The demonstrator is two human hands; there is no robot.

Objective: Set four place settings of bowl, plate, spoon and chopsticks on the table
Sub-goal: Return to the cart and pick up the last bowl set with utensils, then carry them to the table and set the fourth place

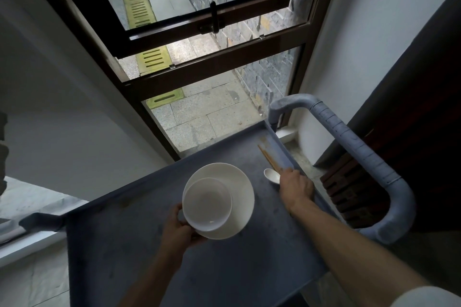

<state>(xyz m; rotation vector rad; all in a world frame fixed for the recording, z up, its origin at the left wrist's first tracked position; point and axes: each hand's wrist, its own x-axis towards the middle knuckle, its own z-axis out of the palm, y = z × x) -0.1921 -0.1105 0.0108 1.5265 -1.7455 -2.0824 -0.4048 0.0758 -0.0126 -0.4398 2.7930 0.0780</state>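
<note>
Our left hand grips the near-left edge of the plate, thumb on the rim, fingers curled beneath, with the bowl sitting in the plate toward seven o'clock. We judge both to be glazed ceramic: stiff, smooth, fairly heavy for one hand and breakable, and the bowl could slide off if the plate tips, so we want the plate level and the thumb pressed against the bowl's side.

Our right hand reaches out at three o'clock from the plate, its fingers curled down over the handle of the spoon and the near ends of the chopsticks; whether it has them pinched or merely touches them we cannot tell. The spoon looks like white ceramic, light but chippable, best taken by the handle. The chopsticks are thin, stiff, light wooden sticks lying side by side, pointing toward eleven o'clock; they roll apart easily, so we would gather them together with the spoon.

All of this is over the grey cart, not yet at a table. The cart's raised lip at three o'clock crowds our right hand, and its padded handle arches beyond. A window stands at twelve o'clock.
</note>
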